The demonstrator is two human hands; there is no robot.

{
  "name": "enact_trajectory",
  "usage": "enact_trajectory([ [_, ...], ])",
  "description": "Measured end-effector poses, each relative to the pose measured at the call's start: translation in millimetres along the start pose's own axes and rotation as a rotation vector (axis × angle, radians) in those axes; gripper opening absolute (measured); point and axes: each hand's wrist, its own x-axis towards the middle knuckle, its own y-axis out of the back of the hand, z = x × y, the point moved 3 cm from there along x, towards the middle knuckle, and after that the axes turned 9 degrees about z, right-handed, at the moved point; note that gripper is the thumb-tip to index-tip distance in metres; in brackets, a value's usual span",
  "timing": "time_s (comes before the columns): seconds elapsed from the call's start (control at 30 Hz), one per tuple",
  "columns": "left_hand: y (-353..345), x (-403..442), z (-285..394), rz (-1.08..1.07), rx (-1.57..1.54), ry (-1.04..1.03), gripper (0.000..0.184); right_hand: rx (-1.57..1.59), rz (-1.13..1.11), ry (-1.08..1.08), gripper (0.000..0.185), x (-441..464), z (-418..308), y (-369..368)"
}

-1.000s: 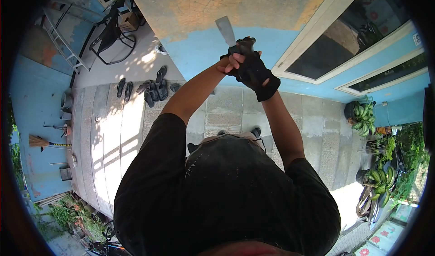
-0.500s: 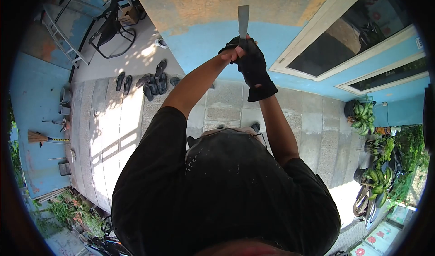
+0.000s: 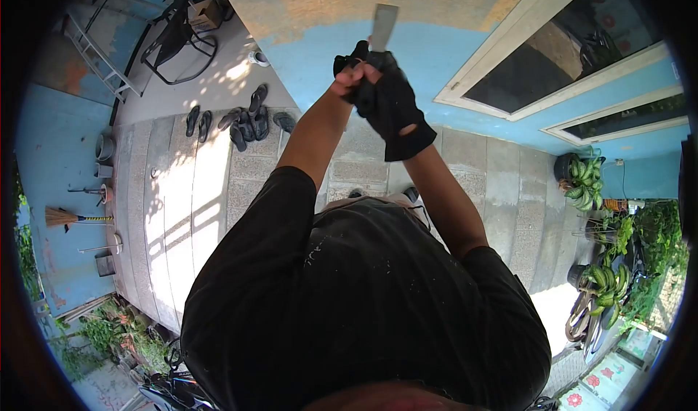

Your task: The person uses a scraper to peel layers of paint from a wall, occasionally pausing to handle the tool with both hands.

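Note:
My right hand (image 3: 389,95) wears a black fingerless glove and is closed around a scraper (image 3: 384,27). The scraper's flat grey blade points up in front of the blue and bare-patched wall (image 3: 349,26); its handle is mostly hidden in the grip. Close beside it on the left is my left hand (image 3: 347,80), its wrist bare and its fingers curled against the gloved right hand. Black fabric that looks like a glove (image 3: 354,57) shows at the far side of my left hand; how it sits there is partly hidden.
A framed window (image 3: 509,84) is on the right part of the wall. Several dark sandals (image 3: 251,124) lie on the paved floor (image 3: 356,171). A black chair (image 3: 178,47) and a ladder (image 3: 102,51) stand at the upper left. Potted plants (image 3: 582,182) line the right side.
Both hands have shifted left, and the scraper has moved left with its blade now leaning to the right. The left hand's curled fingers show more clearly.

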Motion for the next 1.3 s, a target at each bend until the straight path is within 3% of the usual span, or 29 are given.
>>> enact_trajectory([
  [0.03,-30.9,-99.7,-22.1,0.040,-0.001,0.018,0.049,0.153,-0.150,-0.155,0.025,-21.0,9.8,-27.7],
  [0.1,-35.1,-80.9,-17.9,0.115,0.005,0.043,0.045,0.211,-0.303,-0.442,0.034,-47.4,51.0,-50.3],
  [0.17,-42.5,-54.1,-8.9,0.194,0.019,0.068,0.042,0.198,-0.281,-0.416,0.034,-28.3,72.8,-14.2],
  [0.23,-47.8,-30.0,-1.3,0.280,0.032,0.092,0.038,0.304,-0.085,-0.106,0.028,28.8,61.3,41.2],
  [0.3,-54.8,-21.7,-8.5,0.368,0.032,0.134,0.034,-0.184,0.047,0.082,0.026,55.0,25.0,62.8],
  [0.37,-66.2,-25.7,-4.2,0.430,0.051,0.148,0.031,-0.101,0.145,0.087,0.034,33.2,1.6,25.0],
  [0.43,-101.8,-110.1,-27.4,0.508,0.054,0.179,0.028,0.002,-0.210,-0.097,0.045,1.3,9.5,-23.3],
  [0.47,-119.1,-176.9,-35.1,0.544,0.058,0.195,0.026,0.134,-0.309,-0.263,0.051,-12.6,25.7,-40.4],
  [0.5,-120.5,-185.8,-31.2,0.577,0.065,0.209,0.025,0.115,-0.382,-0.321,0.052,-16.8,46.7,-42.0],
  [0.57,-126.4,-187.5,-21.6,0.642,0.081,0.238,0.023,0.295,-0.216,-0.336,0.024,6.4,66.6,-10.3],
  [0.63,-118.1,-103.8,-9.7,0.676,0.112,0.253,0.021,-0.469,-0.001,0.199,0.029,69.3,56.3,79.3],
  [0.67,-128.8,-72.2,-15.0,0.689,0.133,0.260,0.020,-0.611,0.159,0.272,0.040,62.4,30.0,83.3],
  [0.7,-127.2,-83.9,-8.6,0.695,0.163,0.256,0.020,-0.303,0.157,0.068,0.050,44.7,8.8,82.6],
  [0.73,-126.1,-51.9,9.4,0.698,0.191,0.241,0.020,-0.215,0.072,-0.029,0.049,30.7,-12.0,87.2],
  [0.77,-146.3,-61.9,21.1,0.476,0.670,0.236,0.024,-0.211,0.033,-0.061,0.046,13.3,-31.5,86.7],
  [0.8,-170.6,-68.3,33.9,0.521,0.986,0.370,0.033,-0.359,0.103,-0.074,0.040,3.1,-48.1,95.3],
  [0.83,-143.3,-72.9,13.7,0.595,0.786,0.490,0.060,-0.460,0.165,-0.039,0.033,-3.2,-58.7,108.4],
  [0.9,-133.9,-73.4,-8.6,0.619,0.320,0.430,0.082,-0.415,0.310,0.027,0.032,-15.1,-69.8,130.2],
  [0.97,-139.1,-68.3,-15.2,0.464,-0.051,0.380,0.099,-0.209,0.267,0.106,0.033,-19.7,-70.9,137.3],
  [1.0,-152.0,-64.0,-17.9,0.485,-0.290,0.327,0.098,-0.055,0.137,0.151,0.035,-19.4,-71.7,135.3],
  [1.03,-163.7,-51.4,-27.1,0.486,-0.295,0.327,0.098,-0.058,0.140,0.148,0.035,-14.7,-73.3,134.2],
  [1.1,-188.1,-27.1,-46.2,0.376,-0.825,0.221,0.096,0.314,-0.089,0.025,0.028,-0.9,-69.0,129.7],
  [1.13,-205.4,-12.7,-55.4,0.068,-0.914,0.151,0.094,0.097,0.015,0.035,0.015,13.1,-65.3,153.4],
  [1.17,-217.6,-5.1,-63.1,-0.237,-0.993,0.074,0.093,-0.420,0.281,0.093,0.020,23.8,-72.3,171.0],
  [1.23,-313.9,-15.0,-8.4,0.150,-0.532,0.247,0.090,-0.429,0.511,0.375,0.014,41.5,-111.5,211.4],
  [1.27,-297.4,-9.0,-21.4,0.248,-0.584,0.268,0.091,-0.451,0.549,0.604,0.009,44.8,-134.9,229.8],
  [1.3,-302.2,-7.4,-19.4,0.342,-0.535,0.272,0.092,-0.346,0.625,0.561,0.011,38.9,-155.1,229.9],
])
